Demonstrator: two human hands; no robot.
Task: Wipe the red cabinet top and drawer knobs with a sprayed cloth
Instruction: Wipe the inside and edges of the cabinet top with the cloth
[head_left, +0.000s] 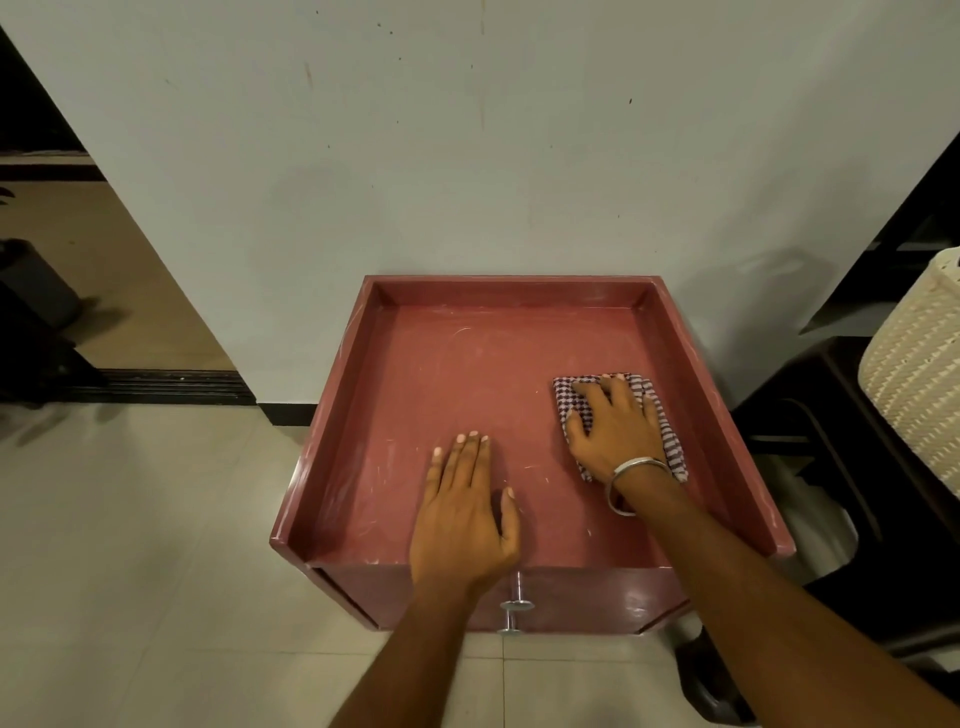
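The red cabinet (457, 364) stands against the wall, its top a shallow tray with raised rims on the left, back and right. A folded checked cloth (670, 441) lies on the right part of the top. My right hand (618, 431) presses flat on the cloth, fingers spread, a metal bangle on the wrist. My left hand (462, 514) rests flat on the bare top near the front edge, holding nothing. Two metal drawer knobs (516, 605) stick out of the cabinet front below my left wrist.
A white wall rises directly behind the cabinet. A dark stool (831, 415) with a cream woven basket (919, 374) stands close on the right. Tiled floor (130, 545) lies to the left and front, with a doorway at the far left.
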